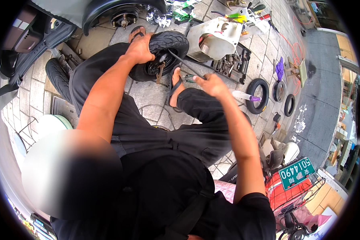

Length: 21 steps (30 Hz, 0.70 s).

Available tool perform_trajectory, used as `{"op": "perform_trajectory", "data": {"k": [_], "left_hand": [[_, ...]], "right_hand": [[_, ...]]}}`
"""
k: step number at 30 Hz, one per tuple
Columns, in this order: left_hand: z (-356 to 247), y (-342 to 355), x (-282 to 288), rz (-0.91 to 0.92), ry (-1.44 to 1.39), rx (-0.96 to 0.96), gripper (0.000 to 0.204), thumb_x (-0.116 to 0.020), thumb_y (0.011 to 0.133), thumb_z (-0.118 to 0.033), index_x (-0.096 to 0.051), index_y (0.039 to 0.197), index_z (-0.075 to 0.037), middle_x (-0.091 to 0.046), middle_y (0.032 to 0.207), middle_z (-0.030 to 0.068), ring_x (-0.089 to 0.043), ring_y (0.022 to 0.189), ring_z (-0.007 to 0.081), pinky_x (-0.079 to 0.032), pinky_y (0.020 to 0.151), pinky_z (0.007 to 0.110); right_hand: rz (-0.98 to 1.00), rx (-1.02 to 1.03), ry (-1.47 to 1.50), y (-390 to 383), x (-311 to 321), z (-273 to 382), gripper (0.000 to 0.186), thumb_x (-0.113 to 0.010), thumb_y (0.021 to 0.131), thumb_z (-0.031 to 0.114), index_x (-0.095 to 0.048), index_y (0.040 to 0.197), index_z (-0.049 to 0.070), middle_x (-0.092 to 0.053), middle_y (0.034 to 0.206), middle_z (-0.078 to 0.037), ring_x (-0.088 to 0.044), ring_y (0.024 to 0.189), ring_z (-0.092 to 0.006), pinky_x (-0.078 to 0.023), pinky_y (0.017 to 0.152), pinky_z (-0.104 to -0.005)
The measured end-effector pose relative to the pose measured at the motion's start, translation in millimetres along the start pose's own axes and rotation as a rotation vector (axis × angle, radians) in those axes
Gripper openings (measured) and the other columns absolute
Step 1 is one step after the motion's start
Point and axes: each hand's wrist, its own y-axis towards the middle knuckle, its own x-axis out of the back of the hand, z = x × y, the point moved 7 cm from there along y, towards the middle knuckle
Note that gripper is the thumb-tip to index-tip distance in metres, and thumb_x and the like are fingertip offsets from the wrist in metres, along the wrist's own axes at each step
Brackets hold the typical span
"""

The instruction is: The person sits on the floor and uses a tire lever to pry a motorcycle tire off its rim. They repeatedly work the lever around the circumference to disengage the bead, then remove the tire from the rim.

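Note:
Between my feet stands a small black wheel, its tyre (170,41) tilted toward me around a dark rim (156,66). My left hand (142,49) grips the tyre's upper left side. In my right hand (213,85) is a long metal tyre lever (187,63); its far end reaches the tyre's edge at the rim. A rusty metal piece (159,74) sticks out at the rim's lower side. Green-handled pliers (190,78) lie by my right foot, just left of my right hand.
A cut-open white container (214,38) and a socket tool case (240,64) stand ahead on the right. Loose tyres (257,96) and a purple glove (279,69) lie farther right. A vehicle's bare hub (124,21) is ahead; another tyre (58,79) rests at left.

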Motion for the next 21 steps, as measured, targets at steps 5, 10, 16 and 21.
{"op": "perform_trajectory", "data": {"k": [5, 10, 16, 21], "left_hand": [[-4, 2, 5, -0.018, 0.010, 0.004, 0.098, -0.089, 0.071, -0.024, -0.050, 0.158, -0.003, -0.065, 0.145, 0.0281, -0.059, 0.140, 0.0412, -0.044, 0.121, 0.044], [-3, 8, 5, 0.109, 0.033, 0.052, 0.115, -0.089, 0.070, -0.023, -0.033, 0.169, -0.005, -0.039, 0.172, 0.0209, -0.033, 0.161, 0.0376, -0.035, 0.131, 0.040], [8, 13, -3, 0.089, 0.026, 0.037, 0.116, -0.089, 0.070, -0.022, -0.032, 0.169, -0.003, -0.041, 0.169, 0.0229, -0.034, 0.160, 0.0396, -0.034, 0.132, 0.041], [8, 13, -2, 0.058, 0.092, 0.017, 0.117, -0.088, 0.070, -0.022, -0.031, 0.169, 0.000, -0.040, 0.170, 0.0237, -0.032, 0.161, 0.0397, -0.032, 0.133, 0.040]], "right_hand": [[-0.103, -0.190, 0.495, -2, -130, -6, 0.065, -0.074, 0.094, 0.061, -0.078, 0.120, 0.002, -0.080, 0.110, -0.025, -0.077, 0.111, -0.0400, -0.056, 0.100, -0.0457], [-0.204, -0.235, 0.721, 11, -196, 27, 0.061, -0.073, 0.096, 0.059, -0.075, 0.114, 0.000, -0.079, 0.103, -0.024, -0.077, 0.103, -0.0412, -0.056, 0.094, -0.0490], [-0.373, -0.144, 0.756, 5, -221, 30, 0.057, -0.073, 0.099, 0.052, -0.072, 0.114, -0.003, -0.078, 0.105, -0.029, -0.076, 0.104, -0.0443, -0.056, 0.094, -0.0506], [-0.368, -0.102, 0.751, 27, -204, 39, 0.058, -0.072, 0.101, 0.052, -0.069, 0.115, -0.004, -0.076, 0.103, -0.032, -0.074, 0.103, -0.0494, -0.055, 0.095, -0.0526]]}}
